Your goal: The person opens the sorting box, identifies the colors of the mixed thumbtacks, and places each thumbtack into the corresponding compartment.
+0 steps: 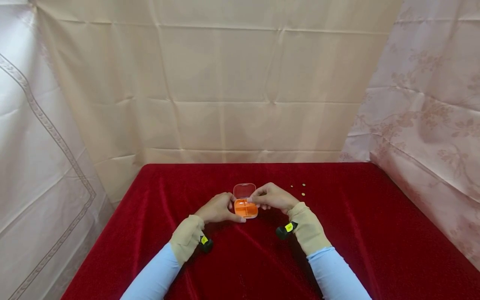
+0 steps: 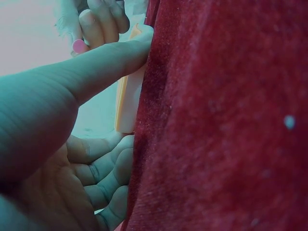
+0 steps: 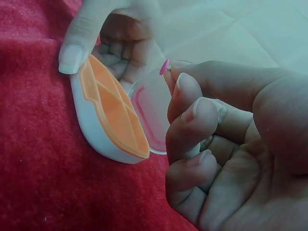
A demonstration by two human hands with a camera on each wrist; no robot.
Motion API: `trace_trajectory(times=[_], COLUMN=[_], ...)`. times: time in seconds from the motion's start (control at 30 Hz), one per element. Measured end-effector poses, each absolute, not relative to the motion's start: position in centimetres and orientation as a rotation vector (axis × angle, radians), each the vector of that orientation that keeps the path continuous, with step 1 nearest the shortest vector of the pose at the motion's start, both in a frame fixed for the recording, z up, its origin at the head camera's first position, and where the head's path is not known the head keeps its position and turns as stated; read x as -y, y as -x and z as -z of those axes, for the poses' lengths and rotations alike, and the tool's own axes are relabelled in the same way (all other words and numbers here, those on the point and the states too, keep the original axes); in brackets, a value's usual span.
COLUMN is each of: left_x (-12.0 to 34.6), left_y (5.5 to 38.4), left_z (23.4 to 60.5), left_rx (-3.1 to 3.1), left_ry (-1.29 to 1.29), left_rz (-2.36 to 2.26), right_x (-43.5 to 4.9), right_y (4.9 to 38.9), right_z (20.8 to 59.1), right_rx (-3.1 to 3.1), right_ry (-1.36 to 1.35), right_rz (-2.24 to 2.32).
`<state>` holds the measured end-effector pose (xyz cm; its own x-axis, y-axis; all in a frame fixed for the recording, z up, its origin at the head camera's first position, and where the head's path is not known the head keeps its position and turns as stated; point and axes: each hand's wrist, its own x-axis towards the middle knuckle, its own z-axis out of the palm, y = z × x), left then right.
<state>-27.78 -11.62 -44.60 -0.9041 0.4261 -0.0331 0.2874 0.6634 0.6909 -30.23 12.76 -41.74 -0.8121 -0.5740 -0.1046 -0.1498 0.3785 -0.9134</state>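
Note:
A small pill box (image 1: 252, 211), orange inside with a white shell, rests on the red cloth, its clear lid (image 1: 245, 190) raised at the back. Dividers split its inside into compartments. My left hand (image 1: 217, 208) grips the box from the left, thumb on the near edge and fingers round the far side. Above the box's right side, my right hand (image 1: 273, 195) pinches a pink thumbtack (image 3: 164, 67) between thumb and index finger. The pink round head (image 2: 79, 46) also shows in the left wrist view. The other right fingers are curled in.
Several small yellowish round pieces (image 1: 303, 184) lie on the cloth behind and right of the right hand. Red velvet (image 1: 337, 233) covers the table. A beige cloth (image 1: 247, 91) hangs behind it, with pale curtains on both sides.

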Motion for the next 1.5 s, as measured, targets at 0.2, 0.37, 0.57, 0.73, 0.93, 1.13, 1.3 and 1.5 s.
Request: trace_trajectory(times=[0.2, 0.37, 0.57, 0.73, 0.93, 1.13, 1.3, 1.5], left_x=[11.7, 11.6, 11.5, 11.4, 11.4, 11.5, 11.5, 11.5], left_y=[27.8, 28.0, 28.1, 28.0, 27.9, 27.9, 27.9, 28.1], left_z=[44.5, 44.7, 44.7, 44.6, 44.5, 44.3, 44.4, 44.8], left_rx=[-2.685, -2.685, -2.696, -2.706, -2.700, -2.705, -2.705, -2.711], left_ry=[-0.568, -0.573, -0.583, -0.588, -0.602, -0.605, -0.625, -0.631], left_rz=[-1.057, -1.058, -1.039, -1.020, -1.039, -1.042, -1.043, -1.026], right_x=[-12.4, -12.2, -12.0, -11.9, -11.7, -11.4, -11.1, -10.7], right_y=[30.2, 30.1, 30.1, 30.1, 30.0, 29.8, 29.8, 29.5], right_z=[41.6, 41.7, 42.1, 42.4, 42.4, 42.2, 42.5, 42.7], right_rx=[-2.230, -2.230, -2.225, -2.227, -2.234, -2.240, -2.231, -2.277], right_ry=[0.614, 0.620, 0.629, 0.623, 0.638, 0.634, 0.638, 0.635], right_rz=[1.423, 1.418, 1.419, 1.414, 1.382, 1.359, 1.351, 1.327])
